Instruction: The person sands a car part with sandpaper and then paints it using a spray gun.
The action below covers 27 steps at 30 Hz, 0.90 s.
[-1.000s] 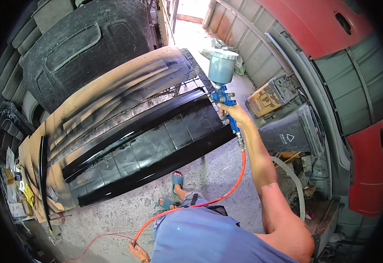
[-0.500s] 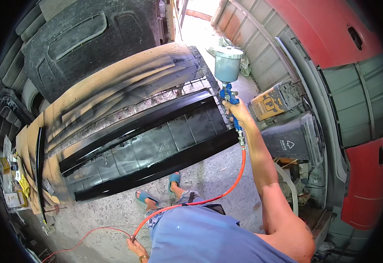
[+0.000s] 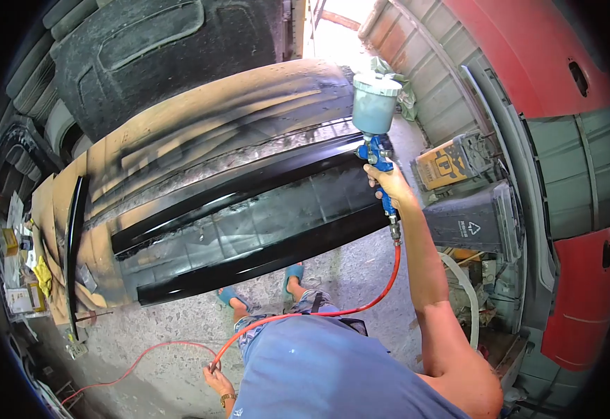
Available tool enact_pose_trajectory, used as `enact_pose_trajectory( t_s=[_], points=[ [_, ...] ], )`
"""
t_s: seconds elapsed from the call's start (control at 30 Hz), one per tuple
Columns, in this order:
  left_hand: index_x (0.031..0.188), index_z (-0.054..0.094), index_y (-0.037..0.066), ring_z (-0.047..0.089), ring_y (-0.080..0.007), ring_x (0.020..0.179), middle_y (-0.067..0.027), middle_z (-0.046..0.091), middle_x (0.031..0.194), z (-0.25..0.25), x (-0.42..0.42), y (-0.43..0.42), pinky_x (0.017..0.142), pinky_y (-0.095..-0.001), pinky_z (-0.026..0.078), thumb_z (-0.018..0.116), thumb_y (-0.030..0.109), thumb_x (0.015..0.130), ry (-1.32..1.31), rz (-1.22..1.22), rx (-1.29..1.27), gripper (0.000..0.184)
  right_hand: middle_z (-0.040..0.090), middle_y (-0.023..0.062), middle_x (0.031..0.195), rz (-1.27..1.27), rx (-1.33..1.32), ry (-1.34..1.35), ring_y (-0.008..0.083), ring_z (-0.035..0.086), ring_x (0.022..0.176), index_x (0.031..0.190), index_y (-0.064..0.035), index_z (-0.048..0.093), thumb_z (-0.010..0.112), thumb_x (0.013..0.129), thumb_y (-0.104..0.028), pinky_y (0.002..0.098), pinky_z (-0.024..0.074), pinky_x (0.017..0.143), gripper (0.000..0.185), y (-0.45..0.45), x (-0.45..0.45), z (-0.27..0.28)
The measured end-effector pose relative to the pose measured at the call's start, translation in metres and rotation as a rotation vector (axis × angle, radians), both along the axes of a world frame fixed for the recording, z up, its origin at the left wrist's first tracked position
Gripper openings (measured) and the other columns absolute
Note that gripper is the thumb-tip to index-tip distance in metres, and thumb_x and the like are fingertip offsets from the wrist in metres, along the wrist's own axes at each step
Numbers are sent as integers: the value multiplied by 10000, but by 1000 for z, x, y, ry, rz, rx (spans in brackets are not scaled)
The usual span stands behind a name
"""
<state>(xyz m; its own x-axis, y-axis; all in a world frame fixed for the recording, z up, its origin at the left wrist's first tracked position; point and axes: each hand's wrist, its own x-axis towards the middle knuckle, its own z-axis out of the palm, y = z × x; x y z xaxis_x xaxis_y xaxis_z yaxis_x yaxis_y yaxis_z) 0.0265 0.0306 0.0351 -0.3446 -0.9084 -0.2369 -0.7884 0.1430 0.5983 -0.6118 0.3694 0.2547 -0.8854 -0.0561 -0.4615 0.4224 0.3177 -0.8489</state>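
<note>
My right hand (image 3: 394,183) is wrapped round the handle of a blue spray gun (image 3: 375,151) with a translucent cup (image 3: 375,108) and white lid on top. The gun is held above the right end of two long glossy black panels, the far panel (image 3: 242,192) and the near panel (image 3: 270,255). From the gun's base an orange air hose (image 3: 392,276) curves down across my waist. Low at the left, my left hand (image 3: 219,381) is closed on that hose. Between the panels lies a black-coated covering (image 3: 249,220) with creases.
Brown cardboard (image 3: 200,105) streaked with black covers the stand's far side. A slim black strip (image 3: 76,237) lies at its left end. A grey bin (image 3: 469,220) and a yellow-labelled container (image 3: 448,164) stand to the right, beside red car doors (image 3: 584,300). A dark hood (image 3: 172,56) leans behind.
The view has shifted, so the panels appear farther right. My right hand and the spray gun now sit slightly lower and farther right in view. Both hands keep their holds.
</note>
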Motion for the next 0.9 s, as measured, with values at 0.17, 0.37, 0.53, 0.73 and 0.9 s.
enact_pose_trajectory(
  t_s=[0.17, 0.37, 0.53, 0.73, 0.9],
  points=[
    [802, 440, -17, 410, -267, 683, -164, 463, 731, 3, 22, -67, 672, -395, 387, 522, 199, 965, -11, -71, -8, 283, 489, -53, 692, 24, -12, -5, 45, 478, 590, 950, -147, 525, 683, 862, -214, 219, 340, 432, 192, -72, 33, -1],
    [797, 426, -2, 380, -227, 704, -130, 441, 734, 11, 41, -135, 684, -383, 384, 504, 229, 988, 46, -26, 76, 310, 483, -57, 703, 60, -20, -22, 36, 469, 571, 958, -143, 523, 682, 871, -198, 207, 344, 407, 189, -154, 71, -9],
    [806, 431, -3, 377, -224, 714, -123, 435, 742, -3, 73, -178, 700, -364, 378, 494, 226, 991, 22, 9, 74, 301, 484, -55, 712, 98, -17, -51, 36, 465, 573, 974, -133, 526, 678, 874, -197, 206, 341, 405, 193, -215, 102, -12],
    [813, 437, -12, 382, -252, 706, -140, 446, 736, -10, 110, -211, 691, -373, 378, 513, 205, 976, 73, 66, 91, 282, 481, -56, 725, 174, -20, -83, 34, 461, 588, 1016, -131, 536, 669, 876, -181, 208, 350, 413, 199, -281, 139, -18],
    [875, 484, -17, 454, -264, 758, -156, 506, 828, -1, 121, -224, 728, -370, 405, 519, 232, 979, 41, 124, 35, 272, 478, -53, 726, 270, -46, -114, 38, 460, 591, 1033, -125, 533, 662, 879, -173, 208, 349, 412, 207, -338, 167, -22]
  ],
)
